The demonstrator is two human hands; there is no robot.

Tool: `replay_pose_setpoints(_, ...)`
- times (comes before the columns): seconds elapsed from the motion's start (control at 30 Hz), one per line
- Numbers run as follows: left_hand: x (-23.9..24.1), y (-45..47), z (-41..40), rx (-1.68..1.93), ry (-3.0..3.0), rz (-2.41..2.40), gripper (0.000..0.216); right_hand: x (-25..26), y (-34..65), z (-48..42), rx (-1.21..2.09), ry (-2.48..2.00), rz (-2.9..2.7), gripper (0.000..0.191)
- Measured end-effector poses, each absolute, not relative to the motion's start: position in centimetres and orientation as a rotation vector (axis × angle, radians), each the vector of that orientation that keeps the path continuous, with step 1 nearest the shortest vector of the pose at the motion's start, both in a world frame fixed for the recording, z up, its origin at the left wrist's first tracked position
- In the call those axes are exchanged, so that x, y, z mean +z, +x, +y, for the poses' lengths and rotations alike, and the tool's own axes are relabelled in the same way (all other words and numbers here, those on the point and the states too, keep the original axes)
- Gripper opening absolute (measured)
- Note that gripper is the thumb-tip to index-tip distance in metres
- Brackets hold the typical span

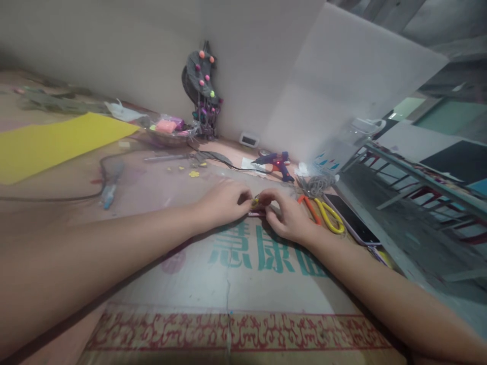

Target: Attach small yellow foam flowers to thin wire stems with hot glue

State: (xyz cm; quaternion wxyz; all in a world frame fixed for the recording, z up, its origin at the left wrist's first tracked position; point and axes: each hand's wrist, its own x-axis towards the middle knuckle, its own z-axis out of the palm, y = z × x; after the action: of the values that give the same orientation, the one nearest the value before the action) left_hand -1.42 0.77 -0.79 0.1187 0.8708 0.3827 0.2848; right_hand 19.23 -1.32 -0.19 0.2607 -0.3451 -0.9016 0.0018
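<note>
My left hand [226, 200] and my right hand [289, 215] meet above the table, fingertips almost touching. Between them is a small yellow piece [255, 201], pinched by the fingers of both hands; its exact shape is too small to make out. Just under the fingertips lies a narrow pinkish strip [256, 214], partly hidden by the right thumb. A yellow flower cutout [194, 174] rests on the table beyond my left hand, with several smaller yellow bits around it. Scissors with an orange and yellow handle [330, 217] lie beside my right hand.
A blue glue gun [279, 165] with a lit red light stands behind the hands. A phone [352, 219] lies near the table's right edge. Farther left are a bowl of craft bits [171, 138], a yellow sheet [64, 144] and a black cable [53, 198]. A moon-shaped decoration [200, 81] leans against the wall.
</note>
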Motion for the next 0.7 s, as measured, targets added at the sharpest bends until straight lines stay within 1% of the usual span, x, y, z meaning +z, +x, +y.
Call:
replay_pose_setpoints(0.1,-0.89,-1.41,0.89,0.846,2.521,1.143,0.019,-0.4,19.43,-0.89,-0.077,-0.99,-2.418,0.028)
replay_pose_setpoints(0.23,-1.05,-1.35,0.98,0.849,2.524,1.131,0.021,-0.63,19.65,-0.41,-0.184,-1.046,-2.362,0.018)
replay_pose_setpoints(0.37,-1.07,-1.35,1.0,0.847,2.54,1.133,0.019,-0.62,19.77,-0.44,-0.218,-1.018,-2.366,0.021)
replay_pose_setpoints(0.47,-0.99,-1.39,0.97,0.851,2.54,1.127,0.019,-0.35,19.69,-0.79,-0.177,-1.002,-2.344,0.02)
replay_pose_setpoints(0.53,-0.89,-1.41,0.92,0.857,2.535,1.125,0.018,-0.16,19.62,-1.02,-0.126,-0.99,-2.337,0.023)
replay_pose_setpoints(0.7,-0.72,-1.4,0.83,0.858,2.508,1.16,0.015,-0.4,19.66,-0.77,-0.07,-0.98,-2.313,0.039)
